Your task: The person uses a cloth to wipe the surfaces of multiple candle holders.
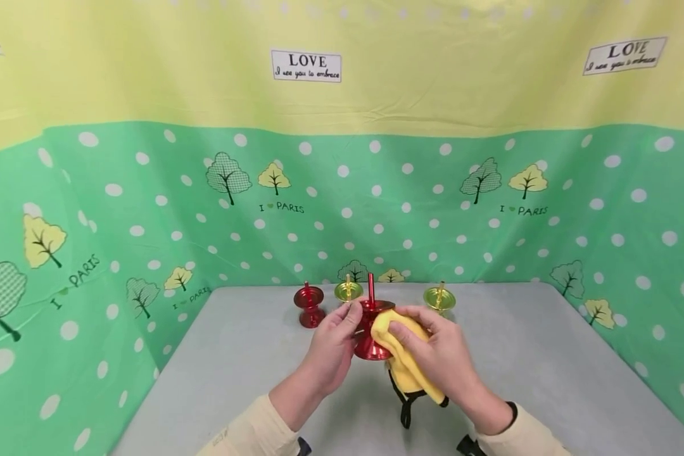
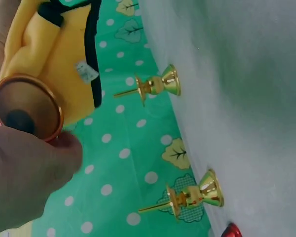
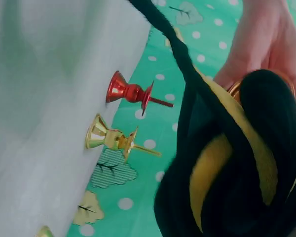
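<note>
A shiny red candlestick [image 1: 370, 349] with a thin upright spike is held above the table, nearly upright. My left hand [image 1: 327, 351] grips it from the left, thumb near the upper dish. In the left wrist view its round base [image 2: 32, 101] shows from below. My right hand [image 1: 447, 358] holds a folded yellow cloth [image 1: 407, 367] with black edging against the candlestick's right side. The cloth hangs below the hand, with a black loop dangling. In the right wrist view the black-edged cloth [image 3: 217, 163] hides most of the held candlestick.
Along the back of the grey table [image 1: 251, 380] stand another red candlestick [image 1: 310, 307], a gold one [image 1: 349, 291] partly behind the held one, and a second gold one [image 1: 439, 297] to the right. A green and yellow printed curtain [image 1: 376, 209] hangs behind.
</note>
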Demonstrator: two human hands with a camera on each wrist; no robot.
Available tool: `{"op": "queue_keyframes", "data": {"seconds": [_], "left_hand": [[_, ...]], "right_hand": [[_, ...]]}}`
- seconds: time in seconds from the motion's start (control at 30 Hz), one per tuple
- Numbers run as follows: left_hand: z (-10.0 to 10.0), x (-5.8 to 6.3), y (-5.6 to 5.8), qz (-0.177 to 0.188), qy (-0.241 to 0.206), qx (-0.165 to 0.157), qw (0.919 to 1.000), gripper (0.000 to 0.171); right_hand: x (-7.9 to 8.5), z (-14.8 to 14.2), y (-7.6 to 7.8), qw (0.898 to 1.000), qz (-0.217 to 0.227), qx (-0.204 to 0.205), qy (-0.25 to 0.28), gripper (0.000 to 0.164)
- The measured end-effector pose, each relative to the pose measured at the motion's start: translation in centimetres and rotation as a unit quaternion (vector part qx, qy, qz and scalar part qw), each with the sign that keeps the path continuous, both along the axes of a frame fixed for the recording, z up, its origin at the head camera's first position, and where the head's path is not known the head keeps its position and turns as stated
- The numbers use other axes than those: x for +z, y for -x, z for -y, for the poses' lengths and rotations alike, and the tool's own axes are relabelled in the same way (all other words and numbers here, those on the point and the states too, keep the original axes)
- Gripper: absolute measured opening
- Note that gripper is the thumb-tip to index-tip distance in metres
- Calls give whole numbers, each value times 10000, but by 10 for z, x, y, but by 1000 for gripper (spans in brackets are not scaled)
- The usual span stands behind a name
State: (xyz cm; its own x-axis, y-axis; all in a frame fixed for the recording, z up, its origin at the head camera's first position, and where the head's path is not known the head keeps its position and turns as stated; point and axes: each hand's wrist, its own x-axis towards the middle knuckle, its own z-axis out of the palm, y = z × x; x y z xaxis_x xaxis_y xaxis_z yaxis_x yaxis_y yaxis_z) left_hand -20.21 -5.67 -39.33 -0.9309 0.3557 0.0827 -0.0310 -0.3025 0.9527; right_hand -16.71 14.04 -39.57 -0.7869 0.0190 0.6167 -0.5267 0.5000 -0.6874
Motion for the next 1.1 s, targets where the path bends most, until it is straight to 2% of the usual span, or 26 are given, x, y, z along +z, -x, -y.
{"op": "queue_keyframes", "data": {"seconds": [0.03, 0.1, 0.13, 0.23, 0.27, 0.3, 0.37, 0.43, 0.47, 0.5, 0.53, 0.6, 0.67, 0.73, 0.8, 0.83, 0.87, 0.9, 0.97, 1.0, 1.07, 1.1], "left_hand": [[0, 0, 0, 33, 68, 57, 10000, 57], [-1, 1, 0, 55, 172, 146, 9997, 56], [-1, 2, -2, 74, 196, 164, 9996, 55], [-1, 5, -4, 28, 156, 148, 9998, 56], [-1, 5, -5, -16, 120, 137, 9998, 57], [-1, 6, -6, -64, 95, 130, 9998, 59], [-2, 6, -5, -117, 94, 187, 9997, 62], [-1, 6, -5, -198, 243, 292, 9991, 63], [-1, 6, -4, -197, 359, 381, 9984, 64], [-1, 5, -4, -156, 487, 448, 9977, 64], [-1, 5, -4, -99, 600, 507, 9969, 63], [-1, 5, -5, -18, 722, 553, 9959, 60], [-2, 5, -6, 79, 725, 515, 9960, 62], [-3, 6, -7, 87, 619, 418, 9972, 69], [-4, 7, -7, 39, 495, 351, 9981, 79], [-4, 8, -7, 40, 449, 345, 9984, 82], [-4, 8, -7, 24, 385, 319, 9987, 82], [-4, 9, -6, -6, 326, 285, 9991, 81], [-2, 9, -5, -34, 240, 247, 9994, 75], [-1, 8, -4, -28, 213, 229, 9995, 73], [1, 7, -4, 28, 139, 124, 9998, 69], [1, 7, -4, 66, 118, 62, 9999, 68]], "right_hand": [[0, 1, -1, 9998, -111, -61, -122, 22], [-2, 5, -2, 9933, -848, -319, -716, 25], [-2, 7, -3, 9849, -1320, -460, -1023, 23], [-3, 10, -4, 9490, -2530, -841, -1685, 28], [-3, 10, -4, 9422, -2728, -849, -1748, 31], [-3, 9, -3, 9424, -2770, -788, -1703, 33], [-2, 5, -2, 9585, -2399, -588, -1426, 27], [-2, 0, 0, 9832, -1582, -281, -863, 21], [-2, -2, 0, 9920, -1107, -194, -569, 20], [-2, -3, 0, 9967, -718, -153, -333, 20], [-1, -4, 0, 9986, -445, -176, -227, 21], [-1, -3, -1, 9979, -430, -286, -380, 22], [-1, 0, -3, 9883, -1068, -558, -938, 24], [-1, 3, -5, 9678, -1887, -806, -1456, 25], [0, 5, -6, 9497, -2477, -884, -1701, 29], [0, 4, -5, 9475, -2582, -843, -1689, 29], [1, 4, -5, 9510, -2526, -751, -1615, 28], [2, 2, -4, 9613, -2268, -599, -1442, 26], [4, -3, -1, 9842, -1455, -304, -958, 22], [5, -5, 0, 9922, -1006, -220, -703, 21], [6, -8, 1, 9976, -438, -226, -480, 22], [5, -8, 0, 9973, -408, -269, -539, 22]]}}
